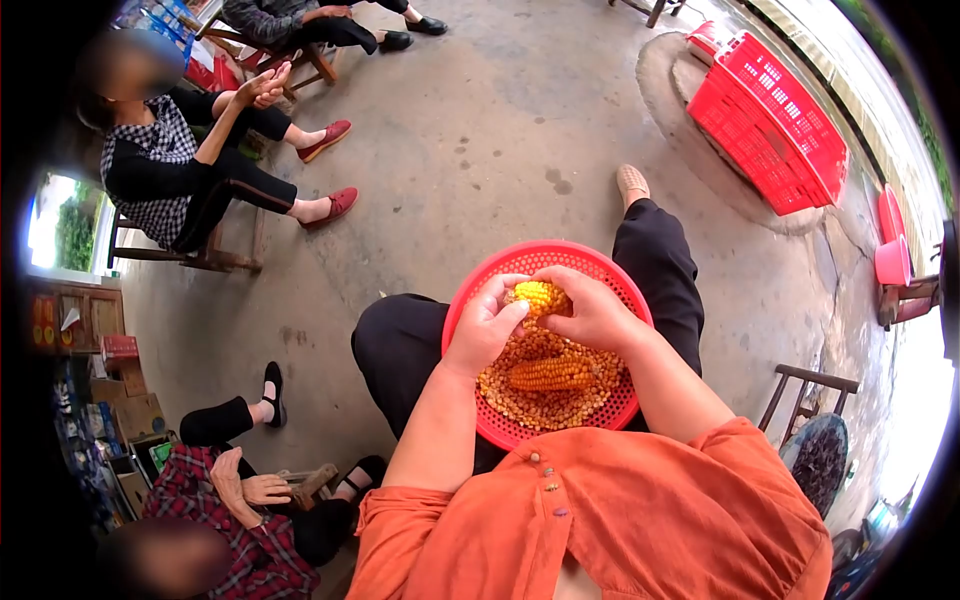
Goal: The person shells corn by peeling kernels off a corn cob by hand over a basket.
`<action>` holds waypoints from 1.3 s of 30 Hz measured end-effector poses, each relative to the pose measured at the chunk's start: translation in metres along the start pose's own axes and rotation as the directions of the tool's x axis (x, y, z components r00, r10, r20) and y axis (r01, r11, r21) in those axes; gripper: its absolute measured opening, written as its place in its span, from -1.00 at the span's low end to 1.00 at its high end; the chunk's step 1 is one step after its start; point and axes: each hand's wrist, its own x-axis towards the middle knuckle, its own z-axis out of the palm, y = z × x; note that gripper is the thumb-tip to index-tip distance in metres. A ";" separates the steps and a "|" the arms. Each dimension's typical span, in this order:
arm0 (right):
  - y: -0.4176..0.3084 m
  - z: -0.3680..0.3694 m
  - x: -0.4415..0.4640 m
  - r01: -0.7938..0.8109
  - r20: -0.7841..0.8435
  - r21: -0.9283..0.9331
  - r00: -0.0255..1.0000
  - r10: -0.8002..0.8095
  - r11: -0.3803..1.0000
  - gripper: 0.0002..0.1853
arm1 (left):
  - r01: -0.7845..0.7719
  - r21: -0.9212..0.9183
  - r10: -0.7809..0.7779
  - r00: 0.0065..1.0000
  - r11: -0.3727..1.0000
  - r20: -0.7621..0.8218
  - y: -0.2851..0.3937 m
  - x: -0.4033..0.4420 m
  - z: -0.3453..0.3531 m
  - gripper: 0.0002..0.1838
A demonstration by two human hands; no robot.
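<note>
Orange shirt (610, 500) is seen nearest. Far left, cartons (138, 412): no brand or lettering can be read. Corn cob (538, 294) is clamped between left hand (482, 328) and right hand (592, 312), over the red basket's (632, 405) far half. Second cob (551, 374) is bedded on loose kernels (545, 408), mid-basket. Cob best braced one-handed, thumb-pressed row by row, inside the rim.

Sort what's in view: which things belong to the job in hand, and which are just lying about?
In the job:
- left hand and right hand, both on one corn cob
- second cob
- loose kernels
- red basket

Lying about:
- red crates
- pink bucket
- cardboard box
</note>
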 end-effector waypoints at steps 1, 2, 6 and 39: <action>-0.001 -0.001 0.000 -0.015 0.016 -0.009 1.000 0.015 1.000 -0.46 | -0.013 0.028 0.013 1.000 1.000 0.006 -0.001 0.000 -0.001 -0.65; 0.000 -0.001 -0.001 -0.014 0.012 -0.009 1.000 0.014 1.000 -0.46 | -0.013 0.030 0.013 1.000 0.999 0.009 -0.002 0.001 -0.002 -0.65; 0.006 0.002 -0.001 0.011 0.013 -0.014 1.000 -0.011 1.000 -0.46 | -0.010 0.016 0.010 1.000 1.000 0.026 -0.005 0.001 -0.005 -0.62; 0.015 0.002 -0.003 0.023 0.062 -0.049 0.998 -0.020 0.999 -0.46 | 0.084 -0.043 -0.083 0.996 0.996 0.031 -0.005 0.001 -0.003 -0.63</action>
